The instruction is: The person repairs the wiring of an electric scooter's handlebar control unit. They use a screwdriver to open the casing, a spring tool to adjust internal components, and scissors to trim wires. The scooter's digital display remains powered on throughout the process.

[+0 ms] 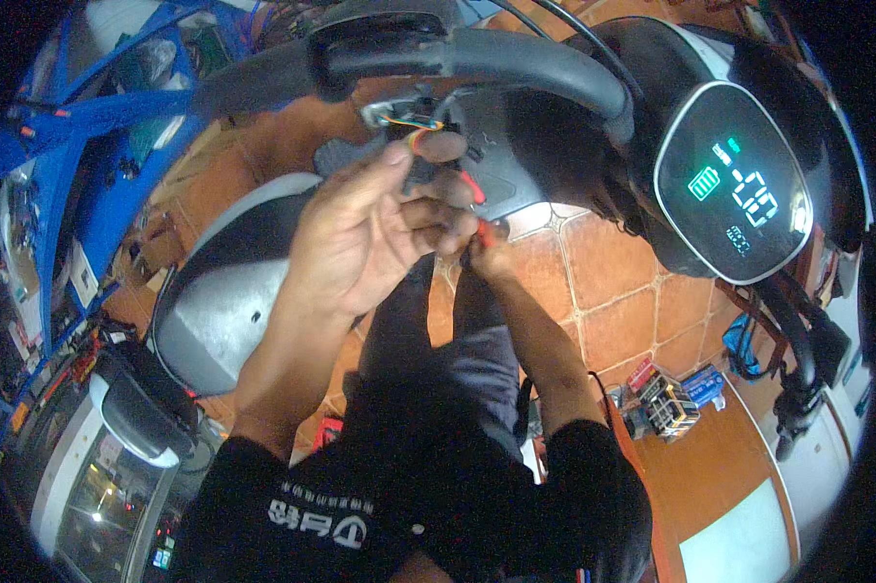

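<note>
My left hand (365, 228) is raised in the middle of the view with its fingers curled. Its thumb and forefinger pinch thin coloured wires (414, 142), which show red and yellow at the fingertips. More thin wires (414, 123) run just beyond them, below the handlebar. My right hand (493, 258) is lower and a little to the right, its fingers closed around a small red piece (484, 232) whose kind I cannot make out. Another red bit (472, 187) shows beside the curled left fingers. The two hands are close together, and the left fingers partly hide what lies between them.
A scooter's dark handlebar (540, 66) curves across the top, with a lit round-cornered display (734, 185) at right. A grey-black seat (224, 291) is at left. Blue shelving (59, 194) stands far left. Small boxes (671, 406) sit on a wooden surface (710, 476) at lower right. The floor (613, 282) is orange tile.
</note>
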